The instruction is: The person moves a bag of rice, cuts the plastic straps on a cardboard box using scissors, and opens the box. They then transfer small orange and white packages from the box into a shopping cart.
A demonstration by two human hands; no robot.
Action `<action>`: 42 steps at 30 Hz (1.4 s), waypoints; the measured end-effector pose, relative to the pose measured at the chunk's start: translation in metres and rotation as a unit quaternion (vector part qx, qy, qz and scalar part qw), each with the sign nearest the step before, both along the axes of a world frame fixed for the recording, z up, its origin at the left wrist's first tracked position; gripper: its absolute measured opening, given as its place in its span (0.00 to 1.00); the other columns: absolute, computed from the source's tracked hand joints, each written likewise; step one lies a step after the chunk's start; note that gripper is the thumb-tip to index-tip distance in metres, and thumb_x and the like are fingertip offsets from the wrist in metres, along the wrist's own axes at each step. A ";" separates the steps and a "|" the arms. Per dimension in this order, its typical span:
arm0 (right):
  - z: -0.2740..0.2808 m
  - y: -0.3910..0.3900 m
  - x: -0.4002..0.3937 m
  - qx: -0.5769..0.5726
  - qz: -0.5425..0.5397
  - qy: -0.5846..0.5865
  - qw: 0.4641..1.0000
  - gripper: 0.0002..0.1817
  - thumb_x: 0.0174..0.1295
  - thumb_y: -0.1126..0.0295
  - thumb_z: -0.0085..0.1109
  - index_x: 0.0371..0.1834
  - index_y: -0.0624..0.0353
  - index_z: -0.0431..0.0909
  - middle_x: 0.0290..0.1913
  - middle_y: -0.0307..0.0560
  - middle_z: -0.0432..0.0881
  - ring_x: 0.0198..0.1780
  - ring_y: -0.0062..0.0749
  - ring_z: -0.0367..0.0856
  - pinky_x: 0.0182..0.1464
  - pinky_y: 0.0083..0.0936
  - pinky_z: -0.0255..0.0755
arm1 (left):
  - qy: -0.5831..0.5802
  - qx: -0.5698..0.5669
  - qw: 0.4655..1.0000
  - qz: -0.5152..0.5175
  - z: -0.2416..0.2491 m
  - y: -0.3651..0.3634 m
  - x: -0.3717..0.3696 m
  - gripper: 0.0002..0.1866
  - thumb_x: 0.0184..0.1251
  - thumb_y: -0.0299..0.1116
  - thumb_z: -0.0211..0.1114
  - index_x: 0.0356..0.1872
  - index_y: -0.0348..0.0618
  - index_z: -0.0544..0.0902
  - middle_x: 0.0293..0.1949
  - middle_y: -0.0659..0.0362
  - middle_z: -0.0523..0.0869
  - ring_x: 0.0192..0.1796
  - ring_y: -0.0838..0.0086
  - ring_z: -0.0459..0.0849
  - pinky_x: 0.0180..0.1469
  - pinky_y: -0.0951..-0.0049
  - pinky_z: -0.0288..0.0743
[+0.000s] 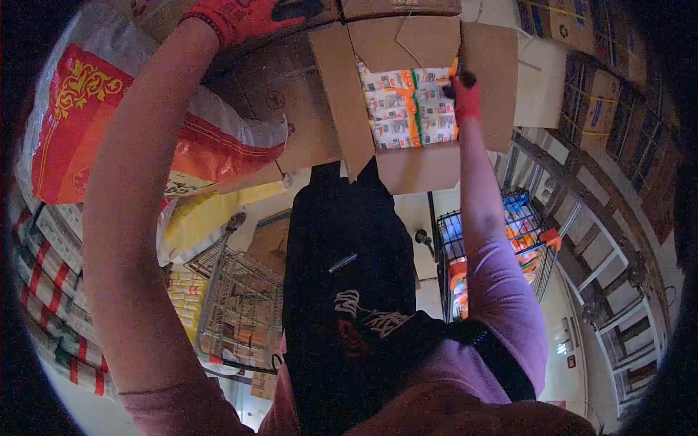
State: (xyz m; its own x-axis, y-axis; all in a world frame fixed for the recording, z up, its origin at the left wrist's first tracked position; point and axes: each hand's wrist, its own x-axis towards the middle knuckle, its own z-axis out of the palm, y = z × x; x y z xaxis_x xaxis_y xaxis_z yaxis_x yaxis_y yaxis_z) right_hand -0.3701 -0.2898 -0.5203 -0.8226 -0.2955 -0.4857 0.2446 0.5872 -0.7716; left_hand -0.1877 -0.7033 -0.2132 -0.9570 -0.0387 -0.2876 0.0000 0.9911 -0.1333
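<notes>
An open cardboard box (420,171) with its flaps spread holds white packages (392,116) with orange and green print. My right hand (466,98), in a red glove with dark fingertips, is at the box's right inner edge. Its fingers are curled beside an orange strip; what they hold is too small to make out. At the top left, my left hand (243,18), also in a red and dark glove, rests on a carton with its fingers stretched out, partly cut off by the frame's edge.
A large red and white sack (80,138) lies at the left, above a yellow bag (200,225). Wire carts stand at the lower left (243,305) and at the right (534,218). Strapped cartons (592,109) are stacked at the upper right, near metal ladder-like frames (607,265).
</notes>
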 end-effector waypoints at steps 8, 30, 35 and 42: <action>0.003 -0.071 -0.045 -0.058 -0.051 -0.262 0.962 0.20 0.55 0.70 0.62 0.51 0.62 0.71 0.49 0.53 0.78 0.32 0.45 0.83 0.30 0.34 0.80 | 0.020 0.014 1.000 0.006 -0.008 -0.002 0.003 0.45 0.50 0.61 0.65 0.68 0.54 0.62 0.69 0.48 0.56 0.71 0.49 0.52 0.69 0.41 0.46; -0.088 -0.031 -0.094 0.138 0.474 0.191 0.848 0.16 0.61 0.59 0.54 0.51 0.48 0.79 0.47 0.52 0.81 0.46 0.50 0.79 0.46 0.37 0.75 | 0.158 0.053 0.985 -0.050 -0.014 -0.009 -0.001 0.37 0.53 0.59 0.63 0.62 0.51 0.69 0.63 0.49 0.66 0.68 0.52 0.60 0.67 0.34 0.42; -0.023 -0.033 -0.121 0.056 0.302 -0.008 0.951 0.18 0.64 0.61 0.49 0.55 0.54 0.75 0.44 0.47 0.82 0.41 0.39 0.81 0.38 0.33 0.76 | 0.124 0.034 0.991 -0.030 -0.015 -0.005 0.004 0.38 0.52 0.60 0.63 0.62 0.50 0.69 0.63 0.49 0.66 0.68 0.52 0.61 0.67 0.34 0.42; 0.014 -0.119 -0.163 -0.142 0.312 -0.006 0.939 0.21 0.64 0.64 0.51 0.60 0.58 0.68 0.42 0.50 0.82 0.41 0.36 0.81 0.37 0.28 0.77 | 0.126 0.053 0.990 -0.040 -0.011 -0.009 0.000 0.39 0.52 0.61 0.64 0.62 0.51 0.69 0.63 0.48 0.66 0.67 0.52 0.62 0.67 0.34 0.43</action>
